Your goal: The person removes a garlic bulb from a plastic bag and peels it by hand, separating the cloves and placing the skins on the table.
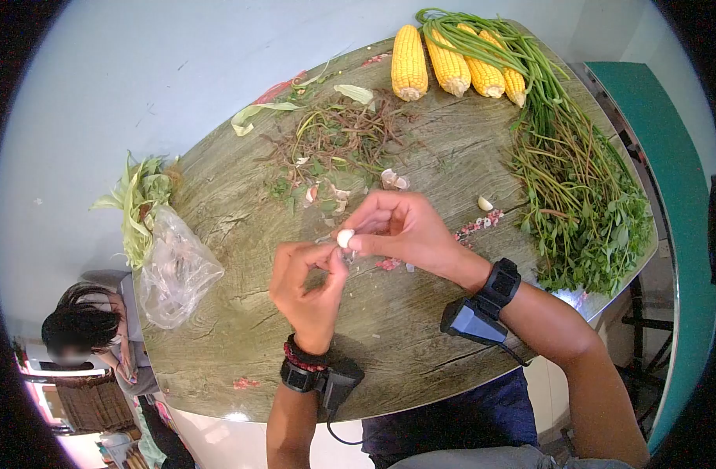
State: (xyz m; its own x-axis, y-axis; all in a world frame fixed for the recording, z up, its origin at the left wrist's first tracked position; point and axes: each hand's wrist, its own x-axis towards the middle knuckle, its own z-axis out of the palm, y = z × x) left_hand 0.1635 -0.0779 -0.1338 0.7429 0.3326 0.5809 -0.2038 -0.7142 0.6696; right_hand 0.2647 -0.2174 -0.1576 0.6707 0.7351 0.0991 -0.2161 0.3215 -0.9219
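Over the middle of the wooden table, both hands meet at a small white garlic clove (345,238). My right hand (401,230) pinches the clove between thumb and finger from the right. From the left, my left hand (307,281) has its thumb and fingertip pressed together at the clove's lower edge. Another peeled clove (485,203) lies on the table to the right of my right hand. Pieces of garlic skin (393,180) lie just beyond the hands, below a heap of brown and green stems (350,133).
Corn cobs (409,62) lie at the table's far edge, beside long green stalks (530,86) and leafy greens (592,242) on the right. A clear plastic bag (174,270) and husks (139,195) are at the left edge. A seated person (84,324) is beyond the left side.
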